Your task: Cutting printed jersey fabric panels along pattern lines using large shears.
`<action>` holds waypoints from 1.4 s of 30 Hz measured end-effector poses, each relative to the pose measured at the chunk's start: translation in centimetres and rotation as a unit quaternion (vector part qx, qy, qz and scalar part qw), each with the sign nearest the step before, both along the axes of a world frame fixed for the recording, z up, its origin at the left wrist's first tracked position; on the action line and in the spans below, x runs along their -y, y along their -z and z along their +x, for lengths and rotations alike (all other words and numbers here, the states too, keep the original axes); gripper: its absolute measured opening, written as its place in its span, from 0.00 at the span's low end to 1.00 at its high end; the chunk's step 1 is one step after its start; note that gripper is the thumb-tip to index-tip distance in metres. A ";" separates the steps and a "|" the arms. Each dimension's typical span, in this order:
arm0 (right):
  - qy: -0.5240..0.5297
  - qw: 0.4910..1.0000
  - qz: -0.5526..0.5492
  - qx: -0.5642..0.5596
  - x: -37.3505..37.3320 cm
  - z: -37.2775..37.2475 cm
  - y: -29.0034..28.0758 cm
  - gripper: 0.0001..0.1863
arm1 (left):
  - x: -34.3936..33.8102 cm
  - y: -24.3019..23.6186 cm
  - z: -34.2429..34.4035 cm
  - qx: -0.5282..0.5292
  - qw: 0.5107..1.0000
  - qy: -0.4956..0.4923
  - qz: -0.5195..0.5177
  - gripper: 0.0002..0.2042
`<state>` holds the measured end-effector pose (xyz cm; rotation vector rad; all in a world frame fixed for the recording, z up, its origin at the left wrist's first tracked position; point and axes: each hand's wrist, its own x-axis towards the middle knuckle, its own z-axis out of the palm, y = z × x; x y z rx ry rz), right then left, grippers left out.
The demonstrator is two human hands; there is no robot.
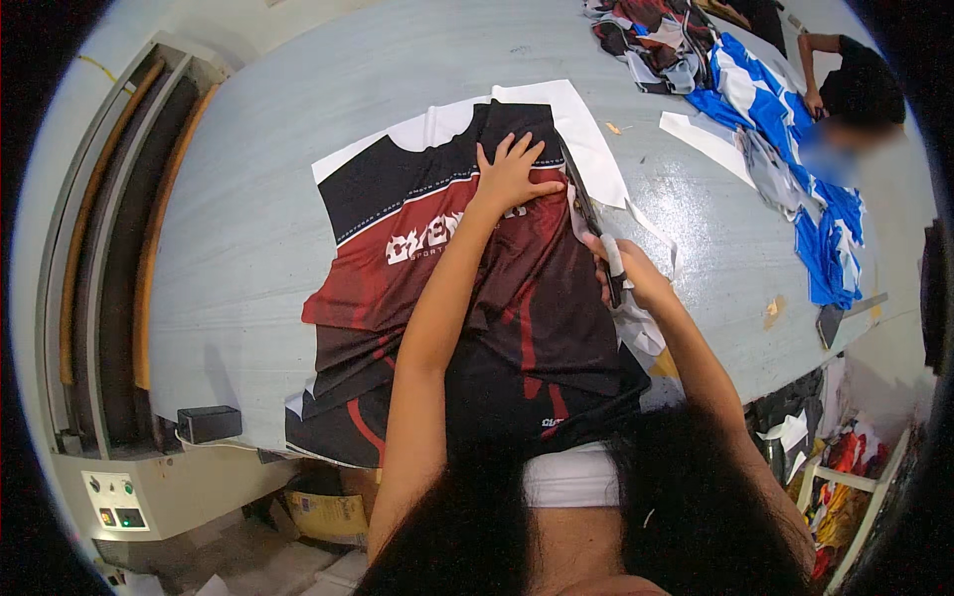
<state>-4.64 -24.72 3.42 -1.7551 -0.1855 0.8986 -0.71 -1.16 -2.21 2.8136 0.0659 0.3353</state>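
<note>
A printed black and red jersey piece lies over other layers of fabric and white paper on the grey table. My left hand rests on its upper right part, fingers spread. My right hand grips large dark scissors with a light wrap on the handle; the blades point up along the piece's right edge, beside my left hand. A narrow white offcut curls to the right of the scissors.
A roller machine lines the left side, with a small black box nearby. At the back right lie piles of printed fabric and blue-and-white pieces, beside another person. A rack with coloured cloth stands low at the right.
</note>
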 end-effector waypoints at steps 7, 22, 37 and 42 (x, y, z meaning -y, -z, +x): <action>0.025 1.000 0.005 0.011 -0.6 -0.1 0.7 0.27 | -0.1 0.3 0.1 0.021 1.000 0.009 -0.008 0.41; -0.030 0.999 0.018 -0.012 -1.5 0.5 0.0 0.27 | 0.2 -0.2 0.0 -0.009 1.000 0.000 0.005 0.39; 0.030 0.998 0.059 -0.006 -3.4 1.2 1.1 0.27 | -0.3 0.8 0.4 0.020 1.000 0.008 0.008 0.37; 0.026 0.999 0.041 0.007 -3.2 1.1 1.0 0.24 | -0.3 0.4 0.3 0.016 1.000 0.013 0.002 0.37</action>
